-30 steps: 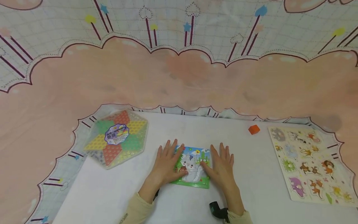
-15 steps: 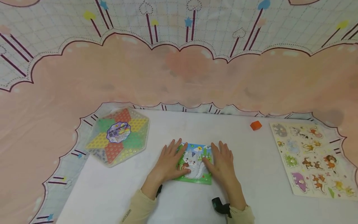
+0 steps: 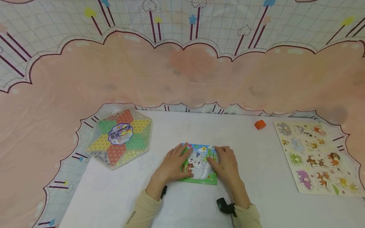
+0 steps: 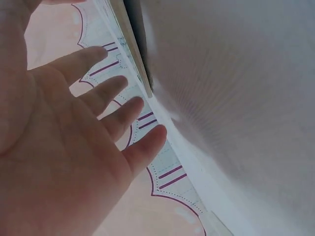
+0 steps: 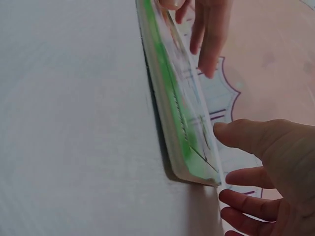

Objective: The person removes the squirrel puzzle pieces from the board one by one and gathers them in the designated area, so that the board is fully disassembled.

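Observation:
A small jigsaw puzzle (image 3: 199,172) with a grey-white cartoon animal and a green border lies flat on the white table between the two hands. My left hand (image 3: 172,164) is at its left side, thumb and index finger over the picture. In the left wrist view the left fingers (image 4: 115,91) are loosely bent beside the board's edge. My right hand (image 3: 228,164) is at the right side, its thumb over the picture. The right wrist view has the right fingers (image 5: 248,204) slightly bent near the board's corner. Exact contact of the fingertips is unclear.
A hexagonal board with coloured triangles (image 3: 137,142) lies at the left. An orange block (image 3: 260,124) sits at the back right. An animal peg puzzle board (image 3: 309,167) occupies the right side. Patterned cloth (image 3: 182,79) stands behind the white table (image 3: 188,209).
The fingers of both hands have bent more and drawn in at the puzzle's sides. The puzzle stays between them. The head view has shifted slightly.

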The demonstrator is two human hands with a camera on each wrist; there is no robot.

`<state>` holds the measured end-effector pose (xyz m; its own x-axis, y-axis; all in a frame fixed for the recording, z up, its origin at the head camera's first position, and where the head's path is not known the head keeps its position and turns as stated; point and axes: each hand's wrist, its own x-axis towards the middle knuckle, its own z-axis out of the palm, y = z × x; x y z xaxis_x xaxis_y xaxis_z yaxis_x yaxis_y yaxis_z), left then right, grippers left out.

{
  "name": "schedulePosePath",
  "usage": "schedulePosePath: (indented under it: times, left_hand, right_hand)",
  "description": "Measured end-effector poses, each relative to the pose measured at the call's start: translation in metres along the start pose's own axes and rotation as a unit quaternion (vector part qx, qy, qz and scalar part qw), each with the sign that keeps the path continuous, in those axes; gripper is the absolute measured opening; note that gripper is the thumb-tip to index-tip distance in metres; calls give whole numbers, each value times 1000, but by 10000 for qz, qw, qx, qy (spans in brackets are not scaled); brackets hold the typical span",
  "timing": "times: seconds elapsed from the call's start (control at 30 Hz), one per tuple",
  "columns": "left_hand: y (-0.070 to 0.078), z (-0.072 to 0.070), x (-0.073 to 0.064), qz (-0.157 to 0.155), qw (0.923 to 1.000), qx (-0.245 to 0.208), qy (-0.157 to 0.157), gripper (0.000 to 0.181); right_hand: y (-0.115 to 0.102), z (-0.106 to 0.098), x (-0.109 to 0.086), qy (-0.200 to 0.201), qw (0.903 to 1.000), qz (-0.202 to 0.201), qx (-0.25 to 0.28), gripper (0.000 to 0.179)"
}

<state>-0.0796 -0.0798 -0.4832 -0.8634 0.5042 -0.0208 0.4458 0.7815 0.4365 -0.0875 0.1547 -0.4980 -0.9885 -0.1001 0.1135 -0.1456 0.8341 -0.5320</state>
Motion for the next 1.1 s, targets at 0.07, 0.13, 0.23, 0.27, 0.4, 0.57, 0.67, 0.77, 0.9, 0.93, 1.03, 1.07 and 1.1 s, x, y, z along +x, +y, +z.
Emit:
schedulePosePath:
  times: [0.07,0.13,0.23,0.27,0.4,0.57,0.67,0.77,0.9,0.93,1.03,1.07,1.1]
  left_hand:
    - [1,0,0,-1,10000,-29,-41,90]
    - [1,1,-1,-2,10000,-47,-61,88]
    - [2,1,-2,-20,9999,-45,-91,86]
    - [2,1,-2,-17,9999,-48,-96,85]
    - [2,2,-2,-33,9999,-14,-142,84]
    - [3,3,-1,-66,9997,60,-209,82]
    - [5,1,-1,-78,9997,63,-210,82]
    - [6,-1,0,-92,9997,85,-223,81]
    - [7,-2,0,-115,9994,183,-259,82]
    - [7,-2,0,-114,9993,211,-270,82]
    - [7,-2,-1,-94,9993,225,-285,82]
    - [7,-2,-1,-94,9992,243,-304,82]
    - [7,-1,-1,-85,9991,260,-318,82]
  right_hand:
    - [-1,2,0,41,10000,-40,-56,54]
    - [-2,3,1,51,9999,-54,-110,54]
    - [-4,5,2,21,9999,-10,-150,57]
    - [-5,6,3,19,9999,20,-149,58]
    - [-6,6,3,16,9998,176,-119,61]
    - [-8,6,3,58,9996,271,-91,59]
    - [-9,6,5,107,9995,291,-89,57]
    - [-10,4,7,106,9993,347,-43,54]
    - [-11,2,9,23,9989,452,92,51]
    - [-11,2,10,-3,9988,481,133,51]
    - [-10,2,11,-100,9980,568,254,50]
    - [-10,2,12,-149,9976,606,292,49]
    - [-9,2,12,-198,9971,647,335,47]
